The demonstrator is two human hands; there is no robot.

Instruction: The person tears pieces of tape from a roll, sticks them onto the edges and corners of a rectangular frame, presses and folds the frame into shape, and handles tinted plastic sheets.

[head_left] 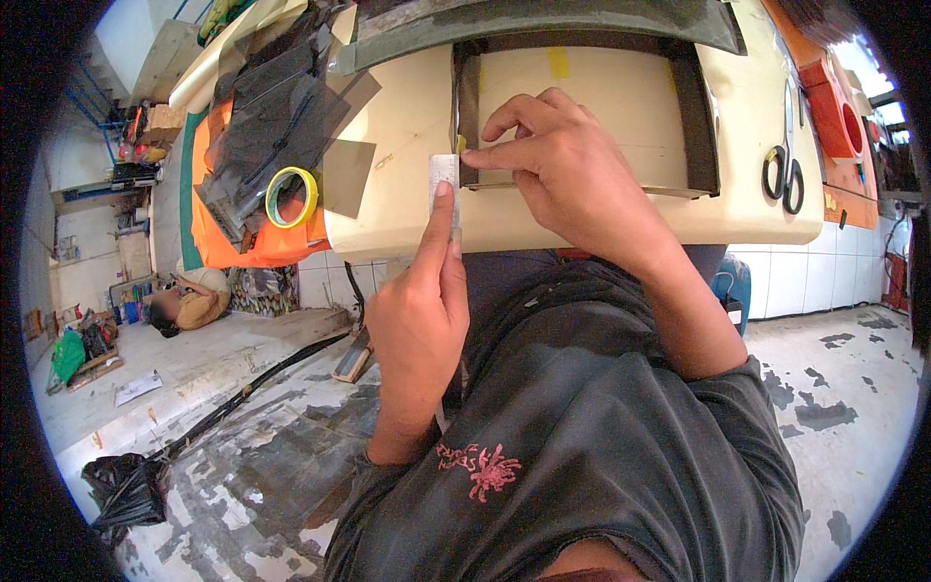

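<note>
My left hand grips a short metal ruler, its index finger laid along the ruler's face. The ruler's far end meets the left side of a dark strip frame on a cream sheet. My right hand reaches over the frame from the right. One of its fingers stretches to a small yellow tape piece by the ruler's tip, while other fingers bend with gaps between them. More yellow tape sticks inside the frame. A long dark strip lies across its far side.
Left on the table lie dark translucent sheets and a yellow tape roll. Black-handled scissors rest at the right, near a red-orange box. A person lies on the floor at far left, near a black plastic bag.
</note>
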